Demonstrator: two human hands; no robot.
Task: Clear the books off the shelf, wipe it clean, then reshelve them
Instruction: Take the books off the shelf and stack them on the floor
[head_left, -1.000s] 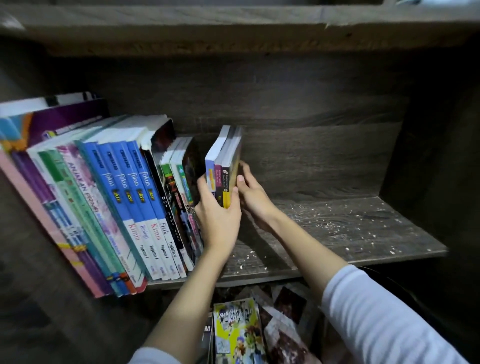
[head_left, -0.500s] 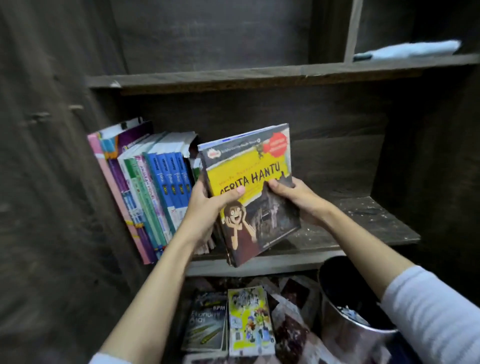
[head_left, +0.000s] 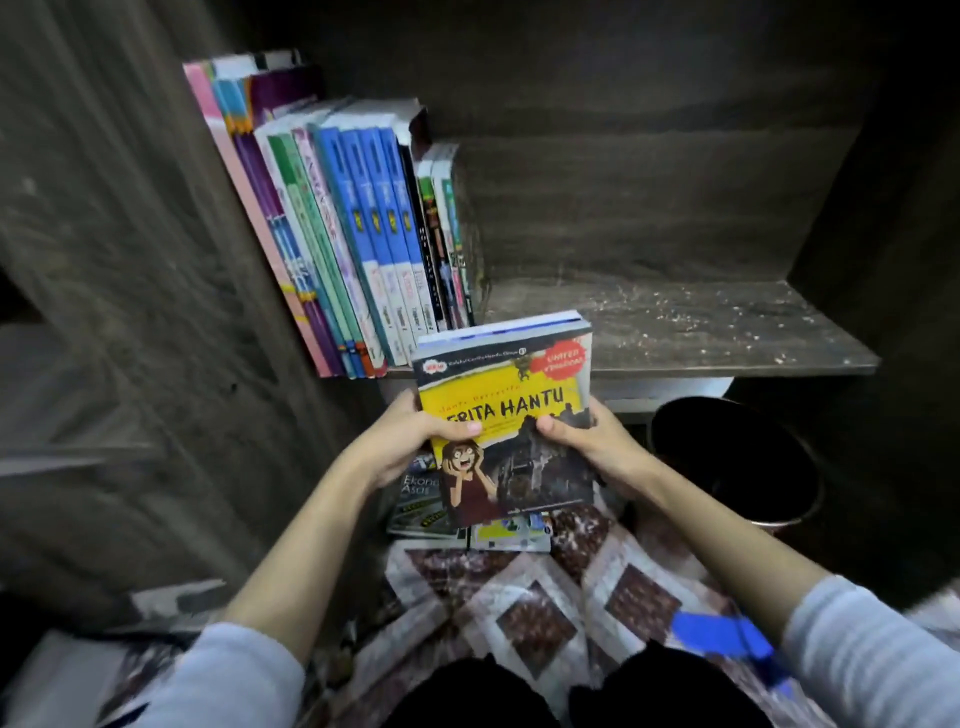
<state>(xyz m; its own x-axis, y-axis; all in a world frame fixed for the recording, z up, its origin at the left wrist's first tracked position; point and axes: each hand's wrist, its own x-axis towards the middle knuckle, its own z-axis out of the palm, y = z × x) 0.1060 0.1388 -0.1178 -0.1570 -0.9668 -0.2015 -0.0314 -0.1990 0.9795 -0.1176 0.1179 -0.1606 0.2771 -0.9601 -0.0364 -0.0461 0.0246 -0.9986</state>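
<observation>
A row of books (head_left: 353, 234) stands on the left part of the shelf (head_left: 675, 322), tilted against the left wall (head_left: 156, 260). In front of the shelf edge, a stack of books (head_left: 511, 421) is held between the left hand (head_left: 400, 447) on its left side and the right hand (head_left: 597, 447) on its right. Below the stack, 2 loose books (head_left: 421, 504) lie flat, side by side, on the mat (head_left: 535, 613). A bin (head_left: 737, 457) stands to the right, under the shelf.
</observation>
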